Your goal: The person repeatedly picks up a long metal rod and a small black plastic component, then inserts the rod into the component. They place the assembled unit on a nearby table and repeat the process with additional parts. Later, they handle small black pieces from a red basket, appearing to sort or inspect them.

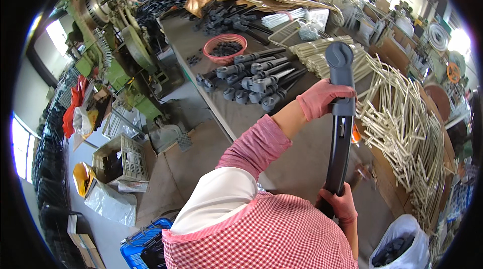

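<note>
The lower end of the black tube (pixel 339 153) runs out of sight behind the checked apron (pixel 282 234), and the grey-headed tubes (pixel 259 84) heaped near the left edge of the table (pixel 297 163) overlap too much to count. One red basket (pixel 224 59) stands beyond that heap. Two gloved hands each have their grip closed on the single raised tube, well right of that edge: the left hand (pixel 327 99) just below its round grey head (pixel 340 59), the right hand (pixel 342 203) near the apron.

Grey-headed black tube (pixel 340 150) over grey table (pixel 297 153)
</note>
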`<state>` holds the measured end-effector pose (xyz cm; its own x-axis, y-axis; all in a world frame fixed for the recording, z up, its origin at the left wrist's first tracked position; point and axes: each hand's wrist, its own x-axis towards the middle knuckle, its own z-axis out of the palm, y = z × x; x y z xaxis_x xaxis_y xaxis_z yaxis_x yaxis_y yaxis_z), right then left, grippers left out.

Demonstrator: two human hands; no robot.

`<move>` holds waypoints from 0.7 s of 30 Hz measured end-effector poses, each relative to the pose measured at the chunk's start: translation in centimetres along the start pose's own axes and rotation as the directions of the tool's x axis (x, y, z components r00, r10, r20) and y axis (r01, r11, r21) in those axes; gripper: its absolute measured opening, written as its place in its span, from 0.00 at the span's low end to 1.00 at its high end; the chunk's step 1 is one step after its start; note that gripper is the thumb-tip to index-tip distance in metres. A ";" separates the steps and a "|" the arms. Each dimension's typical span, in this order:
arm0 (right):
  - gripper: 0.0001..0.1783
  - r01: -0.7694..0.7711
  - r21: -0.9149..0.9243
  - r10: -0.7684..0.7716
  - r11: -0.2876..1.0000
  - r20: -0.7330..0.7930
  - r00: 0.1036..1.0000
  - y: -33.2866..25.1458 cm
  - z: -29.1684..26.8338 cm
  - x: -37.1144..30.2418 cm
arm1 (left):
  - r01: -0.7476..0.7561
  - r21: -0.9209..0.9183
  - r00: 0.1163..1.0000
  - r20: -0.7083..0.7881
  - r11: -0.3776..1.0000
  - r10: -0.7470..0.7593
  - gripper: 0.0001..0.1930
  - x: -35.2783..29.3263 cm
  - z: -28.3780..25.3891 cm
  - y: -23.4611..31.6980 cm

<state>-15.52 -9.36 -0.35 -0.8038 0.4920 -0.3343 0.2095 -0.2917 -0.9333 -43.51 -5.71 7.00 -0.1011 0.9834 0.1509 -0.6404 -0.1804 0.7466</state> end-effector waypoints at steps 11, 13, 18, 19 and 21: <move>0.14 -0.164 -0.016 0.165 0.986 0.076 0.983 -0.5 -7.0 -2.9 | -0.090 -0.095 0.989 -0.127 0.991 0.077 0.09 0.3 -4.7 -5.6; 0.15 -0.123 -0.041 0.123 0.992 0.001 0.992 1.3 -6.9 -4.3 | -0.053 -0.240 0.979 -0.205 0.969 0.003 0.11 0.3 -6.3 -7.1; 0.23 -0.310 -0.041 0.303 0.950 -0.127 0.945 5.7 -10.0 -10.8 | -0.461 -0.182 0.666 -0.718 0.868 0.203 0.19 -1.1 -12.1 -3.3; 0.19 -0.176 0.126 0.204 0.976 -0.263 0.943 7.0 -10.1 -10.4 | -0.230 -0.230 0.860 -0.502 0.946 0.087 0.21 -1.7 -11.7 -4.4; 0.15 0.328 0.290 -0.206 0.899 -0.380 0.902 9.3 -9.8 -5.8 | 0.154 -0.078 0.942 -0.288 0.985 -0.171 0.24 -3.8 -9.0 -9.2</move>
<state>-3.40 -6.87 -8.36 -0.5567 0.8154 -0.1587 -0.2363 -0.3386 -0.9108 -44.08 -7.62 -6.27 -0.2053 0.9635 -0.1718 -0.7059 -0.0242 0.7079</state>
